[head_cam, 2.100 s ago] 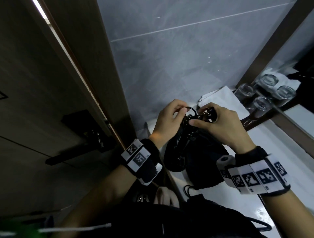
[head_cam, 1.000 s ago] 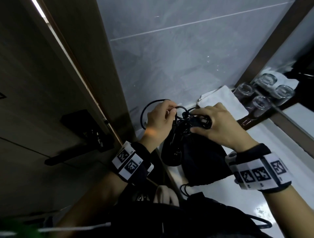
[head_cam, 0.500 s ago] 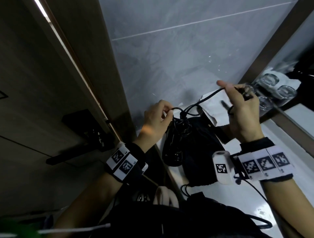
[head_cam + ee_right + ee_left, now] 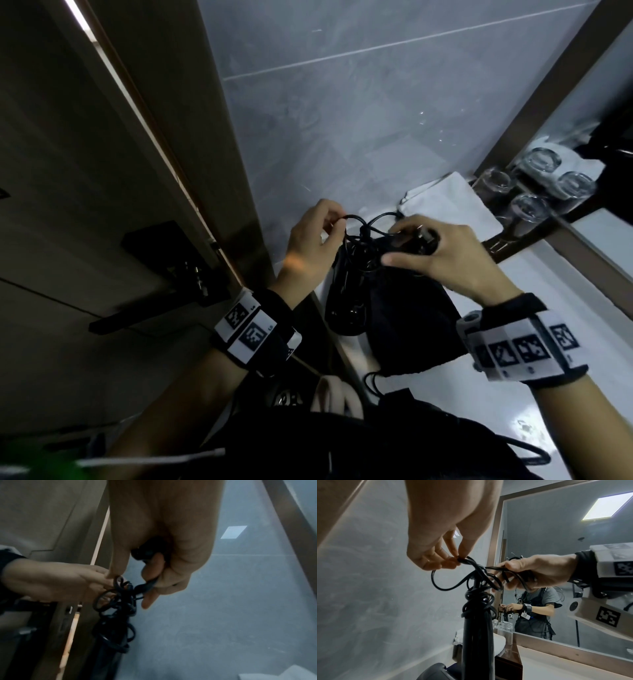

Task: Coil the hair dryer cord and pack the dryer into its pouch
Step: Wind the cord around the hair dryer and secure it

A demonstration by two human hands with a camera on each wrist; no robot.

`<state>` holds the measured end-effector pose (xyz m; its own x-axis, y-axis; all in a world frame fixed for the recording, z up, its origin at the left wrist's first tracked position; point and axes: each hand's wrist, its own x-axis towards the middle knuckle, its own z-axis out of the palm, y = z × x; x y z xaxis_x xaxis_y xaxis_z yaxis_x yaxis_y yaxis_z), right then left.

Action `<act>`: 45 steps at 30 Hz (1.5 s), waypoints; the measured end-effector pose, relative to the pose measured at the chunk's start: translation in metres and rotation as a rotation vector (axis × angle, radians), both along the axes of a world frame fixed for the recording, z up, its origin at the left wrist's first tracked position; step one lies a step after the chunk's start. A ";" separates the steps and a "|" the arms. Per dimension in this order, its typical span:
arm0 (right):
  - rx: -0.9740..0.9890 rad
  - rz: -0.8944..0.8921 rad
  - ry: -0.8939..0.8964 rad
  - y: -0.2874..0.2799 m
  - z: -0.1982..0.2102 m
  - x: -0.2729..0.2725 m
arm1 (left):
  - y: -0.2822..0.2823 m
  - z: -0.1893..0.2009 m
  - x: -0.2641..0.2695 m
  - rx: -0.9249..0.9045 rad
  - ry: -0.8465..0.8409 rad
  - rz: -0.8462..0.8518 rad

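Observation:
A black hair dryer (image 4: 344,308) stands upright over the white counter, its handle (image 4: 477,635) wrapped in loops of black cord (image 4: 479,588). My left hand (image 4: 315,240) pinches a loop of the cord (image 4: 352,219) at the top of the handle. My right hand (image 4: 445,253) grips the plug end of the cord (image 4: 147,553) just right of the handle. The black pouch (image 4: 407,325) lies on the counter under my right hand, beside the dryer.
A grey tiled wall (image 4: 376,120) rises behind the hands. A folded white cloth (image 4: 452,205) and several upturned glasses (image 4: 527,205) stand at the back right by a mirror frame (image 4: 548,85). A dark door (image 4: 85,205) is on the left.
My right hand, which had pulled the cord end up and to the right, has come back down to the top of the handle. The left hand kept its pinch on the loop.

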<state>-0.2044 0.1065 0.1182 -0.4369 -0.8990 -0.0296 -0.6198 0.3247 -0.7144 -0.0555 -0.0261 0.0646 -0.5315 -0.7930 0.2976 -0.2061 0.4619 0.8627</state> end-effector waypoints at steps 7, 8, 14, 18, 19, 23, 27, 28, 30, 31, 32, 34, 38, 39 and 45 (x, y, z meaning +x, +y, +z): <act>0.034 0.008 0.226 -0.007 0.002 0.016 | 0.001 0.001 -0.002 -0.009 -0.001 -0.013; 0.015 -0.012 0.282 -0.007 0.004 0.016 | 0.001 0.000 -0.003 -0.008 -0.004 -0.004; -0.175 0.063 0.063 -0.006 0.014 0.011 | -0.002 -0.007 -0.003 0.096 0.053 0.016; -0.409 -0.032 -0.449 -0.014 0.016 0.014 | 0.003 -0.013 -0.006 0.168 0.061 0.005; -0.446 -0.060 -0.500 -0.017 0.016 0.015 | 0.003 -0.014 -0.007 0.181 0.061 0.014; -0.636 -0.070 -0.758 -0.019 0.015 0.020 | 0.002 -0.012 -0.006 0.262 0.083 -0.011; -0.763 -0.249 -0.888 -0.019 0.011 0.015 | 0.002 -0.006 -0.003 0.434 0.072 -0.057; -0.781 -0.291 -0.914 -0.019 0.010 0.014 | 0.002 -0.003 -0.003 0.519 0.121 -0.075; -0.836 -0.349 -0.941 -0.018 0.010 0.012 | 0.002 0.002 -0.002 0.721 0.240 -0.140; -0.855 -0.381 -0.931 -0.018 0.011 0.011 | 0.003 0.004 -0.001 0.799 0.287 -0.183; -0.866 -0.414 -0.919 -0.018 0.013 0.009 | 0.005 0.005 0.000 0.847 0.316 -0.222; -0.911 -0.456 -0.926 -0.019 0.016 0.000 | 0.009 0.006 0.002 0.884 0.338 -0.247; -0.925 -0.456 -0.869 -0.019 0.020 -0.022 | 0.009 0.008 0.001 0.814 0.295 -0.208; -0.898 -0.460 -0.845 -0.018 0.018 -0.026 | 0.009 0.008 0.001 0.771 0.268 -0.201; -0.455 -0.400 -0.462 -0.002 -0.017 -0.038 | 0.005 0.005 0.006 0.580 0.219 -0.138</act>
<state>-0.2420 0.1043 0.1008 -0.7650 -0.6423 0.0469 -0.1224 0.0735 -0.9898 -0.0496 -0.0212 0.0691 -0.6157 -0.7866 -0.0463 0.0314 -0.0831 0.9960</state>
